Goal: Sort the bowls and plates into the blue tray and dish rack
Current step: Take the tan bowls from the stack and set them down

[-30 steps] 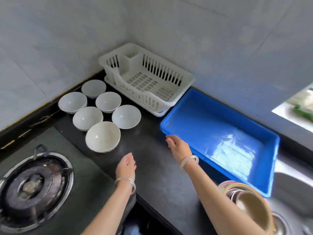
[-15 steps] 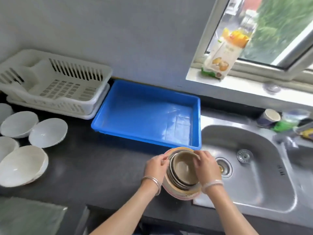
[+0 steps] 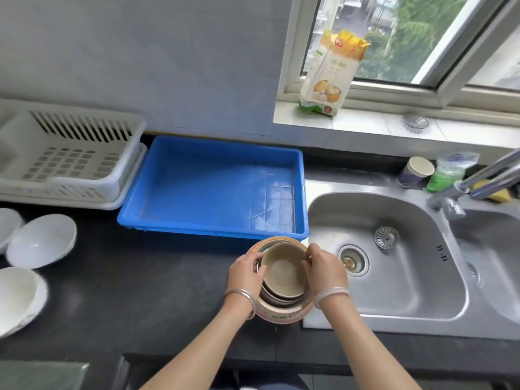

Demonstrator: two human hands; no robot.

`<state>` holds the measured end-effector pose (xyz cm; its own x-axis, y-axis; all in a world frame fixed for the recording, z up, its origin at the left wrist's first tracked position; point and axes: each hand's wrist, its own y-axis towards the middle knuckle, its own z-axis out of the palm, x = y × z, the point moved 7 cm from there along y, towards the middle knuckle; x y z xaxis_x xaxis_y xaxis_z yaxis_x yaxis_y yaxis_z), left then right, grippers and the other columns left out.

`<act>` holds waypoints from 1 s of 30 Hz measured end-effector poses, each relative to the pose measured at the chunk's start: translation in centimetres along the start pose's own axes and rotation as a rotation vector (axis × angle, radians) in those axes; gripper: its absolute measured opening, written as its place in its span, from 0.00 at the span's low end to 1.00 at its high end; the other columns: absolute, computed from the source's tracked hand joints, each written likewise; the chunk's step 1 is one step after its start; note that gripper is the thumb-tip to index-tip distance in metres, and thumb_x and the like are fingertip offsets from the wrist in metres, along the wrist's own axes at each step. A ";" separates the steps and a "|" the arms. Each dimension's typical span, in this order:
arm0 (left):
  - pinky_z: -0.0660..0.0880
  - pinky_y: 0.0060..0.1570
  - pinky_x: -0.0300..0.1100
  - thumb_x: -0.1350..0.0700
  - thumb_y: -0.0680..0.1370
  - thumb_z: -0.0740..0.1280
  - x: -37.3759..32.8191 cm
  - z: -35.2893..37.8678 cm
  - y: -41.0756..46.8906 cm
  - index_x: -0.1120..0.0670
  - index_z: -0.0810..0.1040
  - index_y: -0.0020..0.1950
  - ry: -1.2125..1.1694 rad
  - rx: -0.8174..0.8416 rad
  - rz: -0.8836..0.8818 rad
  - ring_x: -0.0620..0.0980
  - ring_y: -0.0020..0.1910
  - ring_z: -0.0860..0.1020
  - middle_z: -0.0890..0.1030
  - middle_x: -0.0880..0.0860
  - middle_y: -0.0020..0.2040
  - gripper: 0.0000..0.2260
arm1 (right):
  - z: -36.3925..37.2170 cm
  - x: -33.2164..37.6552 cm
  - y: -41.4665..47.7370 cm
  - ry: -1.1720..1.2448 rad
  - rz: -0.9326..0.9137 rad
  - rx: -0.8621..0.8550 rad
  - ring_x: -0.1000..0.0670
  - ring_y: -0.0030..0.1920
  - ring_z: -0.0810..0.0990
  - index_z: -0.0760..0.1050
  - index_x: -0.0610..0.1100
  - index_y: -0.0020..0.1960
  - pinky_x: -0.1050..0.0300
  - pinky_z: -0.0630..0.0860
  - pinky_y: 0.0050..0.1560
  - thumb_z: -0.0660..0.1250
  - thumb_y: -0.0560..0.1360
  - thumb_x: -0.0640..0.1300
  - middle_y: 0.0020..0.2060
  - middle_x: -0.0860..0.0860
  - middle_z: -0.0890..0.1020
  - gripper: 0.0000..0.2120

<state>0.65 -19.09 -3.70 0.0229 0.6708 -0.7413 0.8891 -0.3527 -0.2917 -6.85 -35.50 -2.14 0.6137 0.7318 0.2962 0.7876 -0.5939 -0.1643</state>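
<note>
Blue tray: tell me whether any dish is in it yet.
No, the blue tray shows only its bare floor; the stack of bowls sits outside it, at its near right corner.

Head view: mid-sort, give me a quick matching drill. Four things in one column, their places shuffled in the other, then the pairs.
Things
1. blue tray
2. dish rack
3. bowl stack
4. paper cup

Places
A. gripped by the left hand and the right hand
B. behind the sink
C. farthest left of the four
D. between dish rack and sink

Pairs: 1-D, 2-C, 3-A, 4-B
</note>
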 end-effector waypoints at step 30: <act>0.75 0.38 0.39 0.57 0.75 0.64 -1.5 -1.1 0.7 0.54 0.73 0.36 -0.024 -0.077 -0.068 0.50 0.38 0.78 0.79 0.50 0.36 0.08 | -4.6 -4.4 -0.4 0.485 0.169 -0.076 0.49 0.34 0.77 0.73 0.46 0.45 0.59 0.68 0.36 0.66 0.74 0.42 0.34 0.50 0.79 0.02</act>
<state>1.77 -19.66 -2.17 -0.0493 0.6754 -0.7358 0.9208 -0.2547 -0.2955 -10.14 -40.02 0.99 0.6213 0.3954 0.6765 0.6624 -0.7262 -0.1839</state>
